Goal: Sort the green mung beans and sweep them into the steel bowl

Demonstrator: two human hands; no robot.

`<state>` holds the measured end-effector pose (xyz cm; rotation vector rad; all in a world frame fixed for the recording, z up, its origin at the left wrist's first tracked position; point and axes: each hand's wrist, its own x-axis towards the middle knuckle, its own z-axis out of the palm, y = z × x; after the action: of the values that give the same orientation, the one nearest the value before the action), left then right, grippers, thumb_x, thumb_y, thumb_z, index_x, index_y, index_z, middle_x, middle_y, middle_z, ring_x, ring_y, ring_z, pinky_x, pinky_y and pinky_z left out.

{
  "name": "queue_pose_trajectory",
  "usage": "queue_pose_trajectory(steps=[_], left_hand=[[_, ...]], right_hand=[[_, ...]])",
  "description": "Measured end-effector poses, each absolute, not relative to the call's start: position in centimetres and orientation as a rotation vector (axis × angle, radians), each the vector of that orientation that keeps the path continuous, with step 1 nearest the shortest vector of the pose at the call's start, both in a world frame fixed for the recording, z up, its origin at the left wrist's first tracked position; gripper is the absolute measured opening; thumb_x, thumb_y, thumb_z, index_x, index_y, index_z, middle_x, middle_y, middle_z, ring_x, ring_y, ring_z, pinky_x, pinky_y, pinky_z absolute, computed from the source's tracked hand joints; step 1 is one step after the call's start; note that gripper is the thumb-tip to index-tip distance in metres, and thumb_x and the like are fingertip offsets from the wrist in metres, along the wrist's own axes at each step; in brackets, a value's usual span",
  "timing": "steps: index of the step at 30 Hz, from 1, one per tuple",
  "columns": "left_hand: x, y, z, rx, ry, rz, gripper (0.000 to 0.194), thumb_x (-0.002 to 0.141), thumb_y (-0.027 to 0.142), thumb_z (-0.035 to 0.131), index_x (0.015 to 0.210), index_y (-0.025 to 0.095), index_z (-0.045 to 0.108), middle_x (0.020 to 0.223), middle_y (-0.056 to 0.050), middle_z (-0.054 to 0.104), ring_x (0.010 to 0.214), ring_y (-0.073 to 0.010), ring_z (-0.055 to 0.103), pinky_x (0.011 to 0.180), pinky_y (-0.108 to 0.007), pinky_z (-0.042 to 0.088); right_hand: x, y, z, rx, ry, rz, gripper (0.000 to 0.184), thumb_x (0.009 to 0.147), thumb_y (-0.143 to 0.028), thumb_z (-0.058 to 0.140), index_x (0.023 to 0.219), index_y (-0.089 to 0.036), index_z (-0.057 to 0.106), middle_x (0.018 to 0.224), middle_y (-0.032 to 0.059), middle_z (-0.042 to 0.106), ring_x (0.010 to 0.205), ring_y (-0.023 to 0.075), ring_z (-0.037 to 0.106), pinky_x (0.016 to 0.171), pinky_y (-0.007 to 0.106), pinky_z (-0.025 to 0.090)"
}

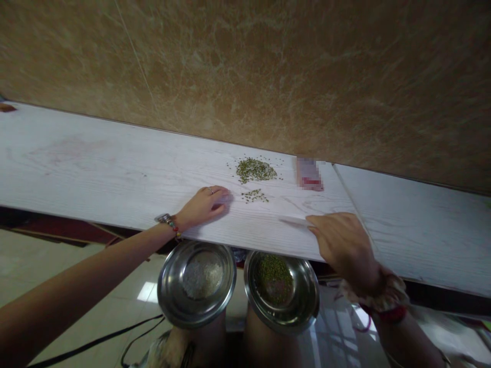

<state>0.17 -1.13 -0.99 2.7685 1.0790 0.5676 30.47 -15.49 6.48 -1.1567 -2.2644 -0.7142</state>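
My left hand (209, 206) rests on the white wooden surface, fingers stretched and thumb apart, with nothing seen in it. Just right of its fingertips lies a small scatter of green mung beans (255, 195). Behind that is a larger loose pile of the same beans (256, 169). My right hand (343, 240) is closed on a thin, pale flat piece (293, 221), whose tip points left, low over the surface; its exact kind is unclear. Below the edge, a steel bowl (314, 301) on the right holds more green beans. The steel bowl (163, 289) beside it holds whitish grains or clear matter.
A pixelated flat rectangular item (310, 174) lies by the wall, right of the pile. The brown marbled wall (245, 76) borders the white surface (95, 168) at the back. A dark cable (103, 340) runs across the tiled floor at lower left.
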Motion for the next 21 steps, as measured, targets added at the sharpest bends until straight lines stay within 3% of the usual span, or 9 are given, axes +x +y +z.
queue_pose_trajectory(steps=[7,21], left_hand=[[0.2,-1.1,-1.1,2.742,1.146,0.613,0.031,0.087,0.029,0.048,0.114,0.018,0.058,0.119,-0.009,0.062,0.111,-0.0244,0.058,0.095,-0.041,0.046],[0.2,-1.1,-1.2,2.746,1.172,0.605,0.030,0.086,0.028,0.049,0.113,0.017,0.058,0.119,-0.010,0.063,0.111,-0.0245,0.058,0.095,-0.042,0.046]], right_hand=[[29.9,-10.8,4.8,-1.124,-2.223,-0.769,0.015,0.090,-0.010,0.050,0.093,-0.015,0.063,0.078,0.0045,0.071,0.072,0.0169,0.059,0.071,0.032,0.039],[30.7,-9.5,4.3,-1.138,-2.148,-0.864,0.017,0.091,-0.011,0.049,0.092,-0.017,0.064,0.075,0.0033,0.070,0.073,0.0167,0.060,0.074,0.031,0.039]])
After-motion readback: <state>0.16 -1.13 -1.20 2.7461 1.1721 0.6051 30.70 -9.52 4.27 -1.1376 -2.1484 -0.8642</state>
